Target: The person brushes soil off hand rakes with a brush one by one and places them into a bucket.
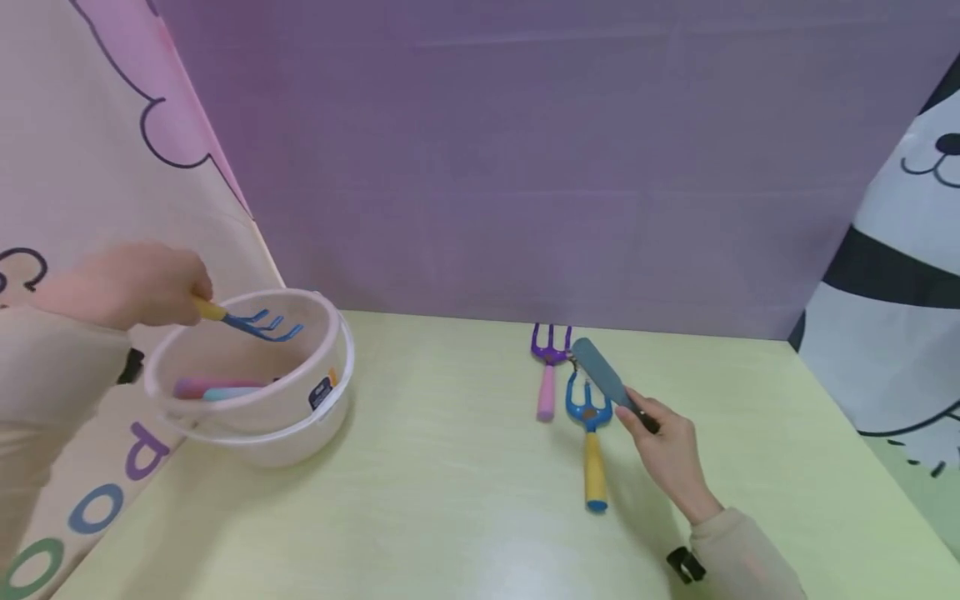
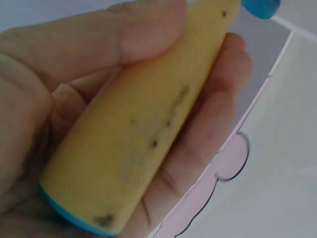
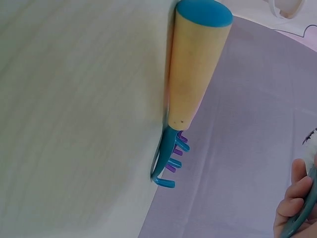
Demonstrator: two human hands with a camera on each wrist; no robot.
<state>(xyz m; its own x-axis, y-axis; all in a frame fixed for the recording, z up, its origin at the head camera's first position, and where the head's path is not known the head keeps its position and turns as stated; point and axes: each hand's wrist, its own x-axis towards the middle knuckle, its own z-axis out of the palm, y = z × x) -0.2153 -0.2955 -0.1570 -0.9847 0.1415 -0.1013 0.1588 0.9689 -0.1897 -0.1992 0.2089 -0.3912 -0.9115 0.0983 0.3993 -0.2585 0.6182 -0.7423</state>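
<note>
My left hand holds a small hand rake by its yellow handle, fingers and thumb wrapped round it. Its blue tines hang over the mouth of a white tub. On the right, my right hand grips a brush with a long grey-green handle; pale, dark-tipped bristles show at the right wrist view's edge. Below the brush a blue hand fork with a yellow handle lies on the table. Beside it lies a purple hand fork with a pink handle.
The tub sits inside another white tub at the table's left. A pink handle and a light-blue handle lie in it. A purple-grey cloth rises behind the table; printed sheets stand at both sides.
</note>
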